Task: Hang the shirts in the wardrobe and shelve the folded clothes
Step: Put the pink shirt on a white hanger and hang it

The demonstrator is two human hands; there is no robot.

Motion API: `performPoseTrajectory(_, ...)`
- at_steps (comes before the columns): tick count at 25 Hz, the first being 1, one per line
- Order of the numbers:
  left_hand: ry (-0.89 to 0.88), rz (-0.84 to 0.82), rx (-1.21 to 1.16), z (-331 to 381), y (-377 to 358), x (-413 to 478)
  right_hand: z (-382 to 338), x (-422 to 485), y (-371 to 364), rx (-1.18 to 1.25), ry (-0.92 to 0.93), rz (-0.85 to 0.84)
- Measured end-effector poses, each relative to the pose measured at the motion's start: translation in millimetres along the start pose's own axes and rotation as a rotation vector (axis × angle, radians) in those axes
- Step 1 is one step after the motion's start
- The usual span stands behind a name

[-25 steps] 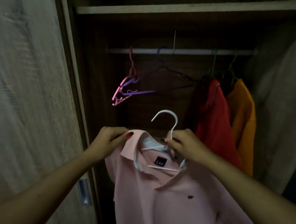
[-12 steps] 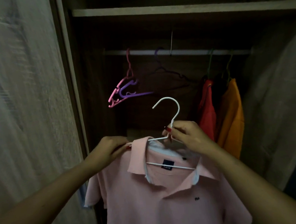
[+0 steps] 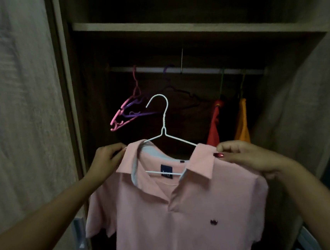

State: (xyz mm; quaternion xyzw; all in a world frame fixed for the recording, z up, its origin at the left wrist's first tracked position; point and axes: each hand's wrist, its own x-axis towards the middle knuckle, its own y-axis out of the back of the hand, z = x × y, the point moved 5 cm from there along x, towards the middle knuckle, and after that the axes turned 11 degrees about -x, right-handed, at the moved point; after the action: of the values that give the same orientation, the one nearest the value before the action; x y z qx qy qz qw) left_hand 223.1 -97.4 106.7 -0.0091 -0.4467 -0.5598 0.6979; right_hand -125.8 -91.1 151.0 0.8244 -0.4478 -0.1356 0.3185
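Here's the pink shirt [image 3: 188, 213], held up in front of the open wardrobe, below the rail [image 3: 195, 70] and not on it yet. It sits on a white hanger [image 3: 163, 131]: hook and neck stand clear above the collar, one wire arm shows, and the rest runs under the fabric, with only the bottom bar crossing the open neck.

The left hand [image 3: 107, 160] pinches the shirt at the collar's left edge, fingers curled tight. The right hand [image 3: 244, 157] grips the other shoulder, thumb on top of the collar, fingers tucked behind the cloth and out of sight. The hem is cut off by the frame's bottom edge.

It's dark in there. On the rail's left hang a pink hanger [image 3: 119, 122] and a purple hanger [image 3: 133, 114], bare and tangled together; which overlaps which is hard to tell. On the right hang a red shirt [image 3: 213, 128] and an orange shirt [image 3: 241, 121], their lower halves hidden behind the right hand. A shelf [image 3: 171, 29] runs above the rail, and what lies on it is lost in shadow. The door [image 3: 18, 118] fills the left.
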Motion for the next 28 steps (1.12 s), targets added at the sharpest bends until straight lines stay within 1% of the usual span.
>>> performPoseTrajectory(2,0.044,0.014,-0.072,2,-11,16,-12,-10,4,0.173,-0.066,0.06)
performPoseTrajectory(5,0.134,-0.041,-0.139,3,-44,33,-28,-16,9,0.315,-0.149,0.181)
performPoseTrajectory(7,0.18,-0.063,-0.197,8,-63,42,-39,-16,11,0.419,-0.153,0.275)
performPoseTrajectory(10,0.184,-0.082,-0.257,25,-81,53,-60,-13,7,0.543,-0.082,0.339)
performPoseTrajectory(14,0.197,-0.074,-0.323,51,-90,61,-82,10,12,0.405,-0.028,0.529)
performPoseTrajectory(19,0.242,-0.077,-0.388,72,-85,67,-71,74,29,0.276,-0.095,0.702)
performPoseTrajectory(22,0.25,-0.074,-0.408,78,-85,66,-53,102,32,0.236,-0.148,0.71)
performPoseTrajectory(26,0.301,-0.133,-0.434,73,-89,52,-19,119,26,0.117,-0.2,0.657)
performPoseTrajectory(28,0.333,-0.157,-0.434,66,-90,41,-4,124,20,0.092,-0.194,0.627)
